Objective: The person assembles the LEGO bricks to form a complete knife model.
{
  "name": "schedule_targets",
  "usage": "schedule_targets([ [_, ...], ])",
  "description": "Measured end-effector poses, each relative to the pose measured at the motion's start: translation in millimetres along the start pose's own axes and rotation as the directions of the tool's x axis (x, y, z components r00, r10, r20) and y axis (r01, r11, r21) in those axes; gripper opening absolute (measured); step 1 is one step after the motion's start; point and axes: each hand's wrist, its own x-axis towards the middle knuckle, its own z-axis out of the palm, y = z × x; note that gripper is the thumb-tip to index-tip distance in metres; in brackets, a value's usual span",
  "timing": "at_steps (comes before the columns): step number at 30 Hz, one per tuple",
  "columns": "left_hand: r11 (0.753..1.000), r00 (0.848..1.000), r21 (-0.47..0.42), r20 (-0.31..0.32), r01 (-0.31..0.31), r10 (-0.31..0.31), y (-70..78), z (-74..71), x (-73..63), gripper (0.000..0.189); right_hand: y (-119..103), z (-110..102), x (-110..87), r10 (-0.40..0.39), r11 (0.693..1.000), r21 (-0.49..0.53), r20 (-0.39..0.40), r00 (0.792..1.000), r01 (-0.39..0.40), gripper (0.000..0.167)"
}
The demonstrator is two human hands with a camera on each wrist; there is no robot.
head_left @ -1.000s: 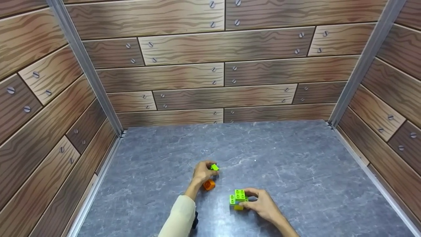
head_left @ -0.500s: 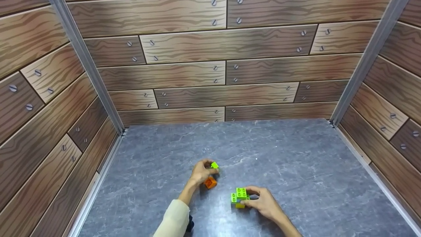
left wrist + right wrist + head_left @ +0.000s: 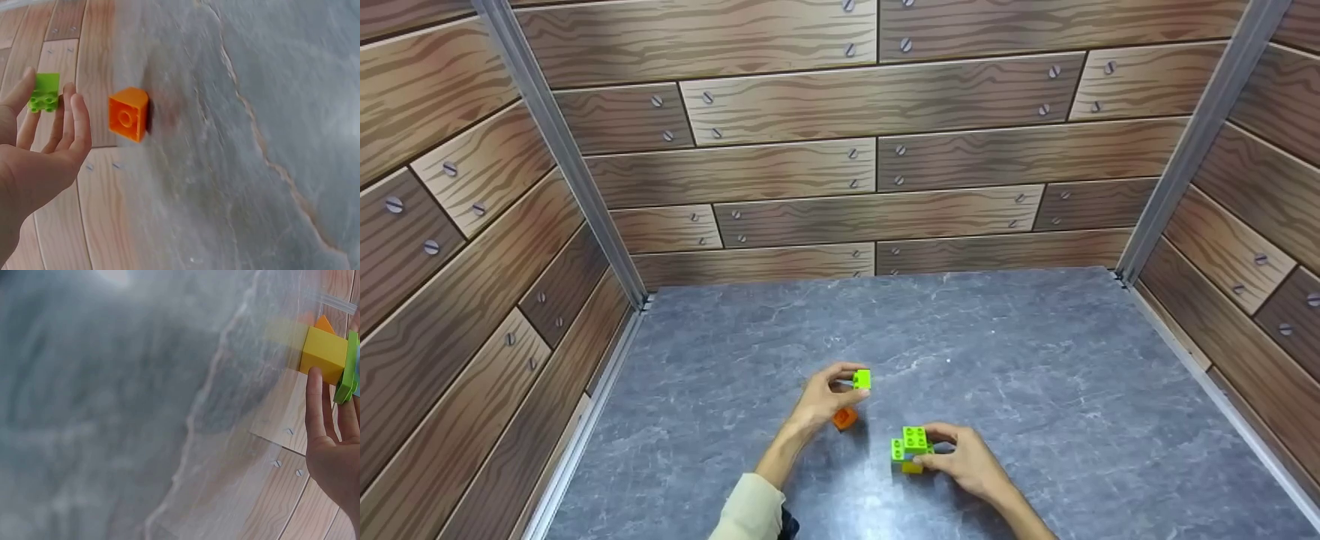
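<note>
My left hand [image 3: 823, 396] pinches a small lime-green toy brick [image 3: 862, 379] between thumb and fingers. Its studs [image 3: 44, 103] show in the left wrist view. On the tabletop close to that hand lies an orange brick [image 3: 845, 418], tipped so its hollow underside [image 3: 126, 116] is visible. Farther right, my right hand [image 3: 966, 459] holds a stack of toy bricks [image 3: 914, 437] from its right side. A lime-green brick tops the stack, with a wider green piece [image 3: 347, 370] lower down and a yellow brick [image 3: 325, 353] at the bottom.
A grey marble-patterned tabletop [image 3: 720, 352] lies under both hands. Wood-print panels [image 3: 780, 169] wall it at the back and both sides, with metal strips [image 3: 1170, 150] along the corners.
My left hand has shifted slightly right and turned the green brick, which now stands more upright. My right hand keeps its grip on the stack, almost still.
</note>
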Motion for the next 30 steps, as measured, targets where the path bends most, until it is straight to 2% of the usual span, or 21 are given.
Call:
schedule_targets([
  [9,0.999,0.990,-0.017,0.132,-0.040,0.042,10.9,18.6,-9.9,0.038,2.5,2.5,0.5,-0.034,0.999,0.027,0.007,0.999,0.033,0.046],
  [17,0.999,0.989,-0.027,0.144,-0.038,0.042,16.0,29.8,-16.3,0.033,2.0,2.0,0.7,-0.031,0.999,0.015,0.013,0.999,0.031,0.047],
  [23,0.996,0.987,-0.056,0.141,-0.071,0.078,16.6,37.2,-22.4,0.046,0.2,1.6,-0.8,-0.055,0.998,0.012,0.002,0.998,0.055,0.045],
  [27,0.998,0.986,-0.059,0.157,-0.038,0.047,21.1,42.7,-28.5,0.045,-0.2,0.0,-0.2,-0.067,0.998,0.014,0.022,0.998,0.067,0.040],
  [30,0.999,0.982,-0.030,0.186,-0.023,0.029,25.0,47.1,-31.3,0.041,-0.2,-1.4,1.1,-0.088,0.996,0.010,0.029,0.996,0.087,0.036],
])
